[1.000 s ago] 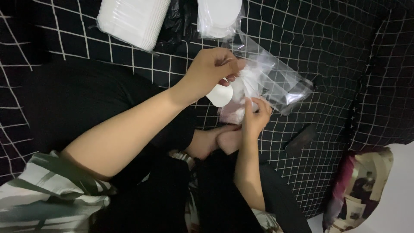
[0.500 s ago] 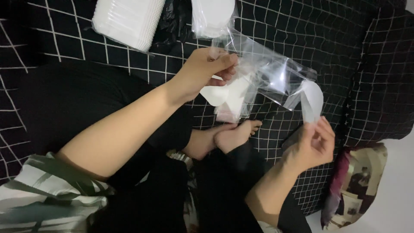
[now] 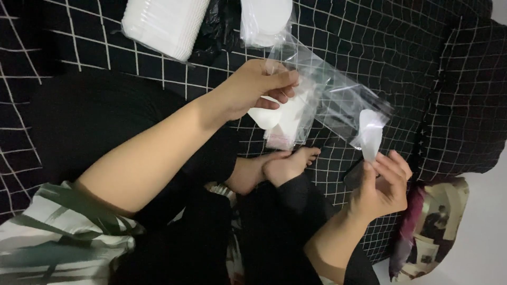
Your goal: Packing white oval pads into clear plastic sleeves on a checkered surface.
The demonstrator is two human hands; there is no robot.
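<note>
At the centre of the frame the left hand point(image 3: 253, 92) pinches a clear plastic bag point(image 3: 322, 100) with white pieces inside, above the black checked bedspread point(image 3: 422, 63). Lower right, the right hand point(image 3: 383, 184) grips a white plastic spoon point(image 3: 369, 138) by its handle. It looks like bagging; the spoon needs guiding into the bag's mouth.

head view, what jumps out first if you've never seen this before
Mid-frame, the left hand pinches a clear plastic bag and some small white pieces above a black grid-patterned sheet. Lower right, the right hand holds up a white spoon at the bag's mouth. A wrapped stack of white trays lies at the top.
</note>
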